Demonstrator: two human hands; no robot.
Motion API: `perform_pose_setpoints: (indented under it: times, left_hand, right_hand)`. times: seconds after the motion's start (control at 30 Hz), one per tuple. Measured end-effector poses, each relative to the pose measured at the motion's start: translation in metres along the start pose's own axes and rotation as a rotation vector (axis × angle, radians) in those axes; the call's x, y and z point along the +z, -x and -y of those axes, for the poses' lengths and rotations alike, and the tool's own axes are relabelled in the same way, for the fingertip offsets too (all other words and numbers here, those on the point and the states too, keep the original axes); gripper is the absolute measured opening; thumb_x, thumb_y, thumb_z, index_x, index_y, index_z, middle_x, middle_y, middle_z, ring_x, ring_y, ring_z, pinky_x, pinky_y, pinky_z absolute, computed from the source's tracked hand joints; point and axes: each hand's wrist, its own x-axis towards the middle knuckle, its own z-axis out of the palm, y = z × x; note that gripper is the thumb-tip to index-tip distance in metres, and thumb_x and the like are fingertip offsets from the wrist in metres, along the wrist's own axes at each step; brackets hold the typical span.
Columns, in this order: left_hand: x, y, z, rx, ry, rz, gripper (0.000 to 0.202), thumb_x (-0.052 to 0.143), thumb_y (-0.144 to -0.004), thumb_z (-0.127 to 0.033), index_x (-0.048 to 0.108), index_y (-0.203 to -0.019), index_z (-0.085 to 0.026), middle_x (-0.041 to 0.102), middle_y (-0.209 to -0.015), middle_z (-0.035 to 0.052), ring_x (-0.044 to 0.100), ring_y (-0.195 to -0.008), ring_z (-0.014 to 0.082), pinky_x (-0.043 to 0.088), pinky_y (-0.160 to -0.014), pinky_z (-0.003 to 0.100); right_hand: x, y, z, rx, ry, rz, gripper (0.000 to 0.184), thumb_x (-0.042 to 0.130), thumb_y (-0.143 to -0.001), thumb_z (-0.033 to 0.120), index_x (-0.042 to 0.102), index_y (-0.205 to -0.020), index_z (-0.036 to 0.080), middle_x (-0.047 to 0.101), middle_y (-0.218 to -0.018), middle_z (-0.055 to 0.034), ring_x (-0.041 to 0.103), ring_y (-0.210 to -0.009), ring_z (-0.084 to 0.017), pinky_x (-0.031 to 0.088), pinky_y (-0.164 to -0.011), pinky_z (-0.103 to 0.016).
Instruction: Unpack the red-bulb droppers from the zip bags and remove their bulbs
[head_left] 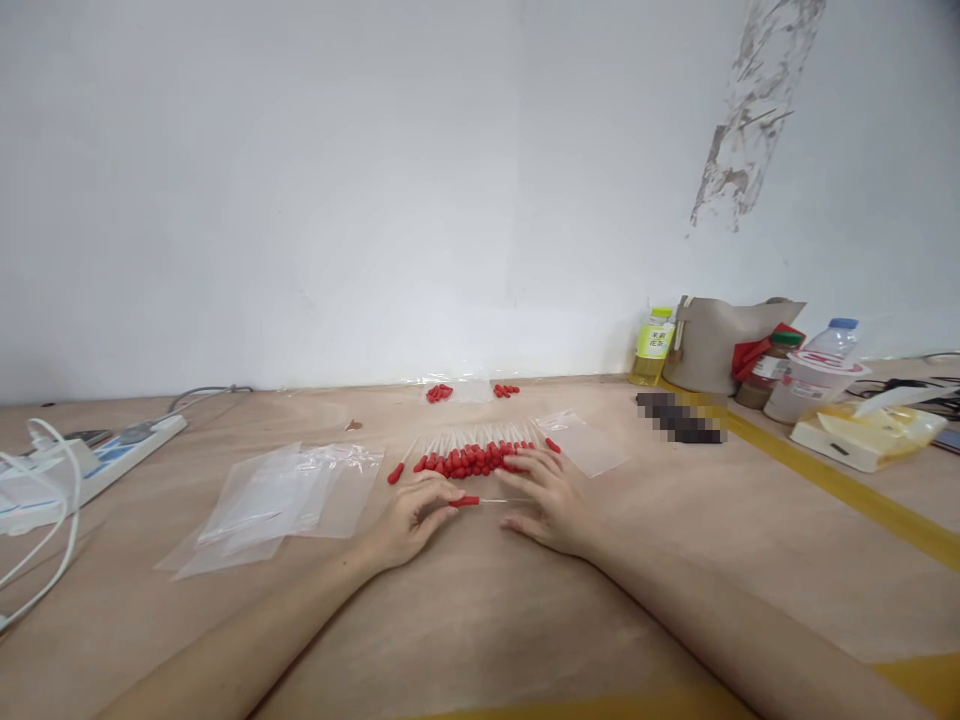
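The left hand [411,516] pinched one red stick [469,501] above the counter [457,620], the right hand [553,505] curved near its tip, grip unclear, while many loose sticks [472,461] lay gathered beyond, outside the flat bags [259,505].

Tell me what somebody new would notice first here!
Probably the bunch of thin red-ended sticks in the middle. Another red-ended stick is in the left hand, pointing toward the right hand. At right, a jasmine tea bottle with a bright cap stands near the wall.
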Motion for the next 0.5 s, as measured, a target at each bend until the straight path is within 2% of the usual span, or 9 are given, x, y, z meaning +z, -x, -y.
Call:
perform_pose_setpoints:
  times: [0.07,0.17,0.3,0.4,0.5]
  left_hand:
    - [0.001,-0.001,0.0,0.017,0.011,0.027,0.019,0.044,-0.085,-0.027,0.059,-0.096,-0.022,0.063,-0.095,0.0056,0.054,-0.095,0.0179,0.043,-0.084,0.034]
    - [0.001,-0.003,0.002,0.026,0.016,0.02,0.019,0.044,-0.086,-0.026,0.06,-0.094,-0.021,0.063,-0.093,0.0055,0.054,-0.093,0.0172,0.043,-0.084,0.034]
    - [0.003,-0.005,0.0,0.019,-0.066,0.018,0.021,0.049,-0.083,-0.029,0.058,-0.099,-0.021,0.062,-0.097,0.0057,0.052,-0.095,0.0187,0.04,-0.087,0.037]
    - [0.008,-0.007,-0.002,0.052,-0.192,0.022,0.028,0.051,-0.082,-0.032,0.056,-0.108,-0.022,0.06,-0.103,0.0051,0.048,-0.1,0.0197,0.037,-0.09,0.039]
    - [0.014,-0.009,-0.002,0.097,-0.283,-0.021,0.023,0.045,-0.086,-0.03,0.06,-0.102,-0.023,0.06,-0.102,0.004,0.046,-0.099,0.0186,0.037,-0.089,0.037]
  right_hand:
    - [0.001,-0.002,0.003,-0.028,-0.024,0.058,0.034,0.053,-0.078,0.044,0.057,-0.108,0.027,0.063,-0.096,-0.0042,0.049,-0.102,-0.022,0.026,-0.096,-0.047]
    - [0.006,-0.005,0.008,-0.001,-0.036,0.08,0.024,0.049,-0.084,0.038,0.061,-0.1,0.026,0.065,-0.077,-0.0012,0.052,-0.084,-0.018,0.028,-0.092,-0.043]
    - [0.013,-0.007,0.013,0.008,-0.006,0.055,0.019,0.045,-0.086,0.029,0.063,-0.091,0.023,0.063,-0.072,-0.0011,0.05,-0.074,-0.014,0.031,-0.085,-0.038]
    - [0.015,-0.008,0.015,-0.03,0.034,0.005,0.02,0.044,-0.086,0.025,0.063,-0.084,0.021,0.062,-0.07,-0.0014,0.049,-0.073,-0.014,0.028,-0.087,-0.038]
    - [0.015,-0.009,0.017,-0.061,0.07,-0.022,0.019,0.044,-0.086,0.024,0.062,-0.083,0.02,0.061,-0.07,-0.001,0.049,-0.072,-0.013,0.027,-0.088,-0.037]
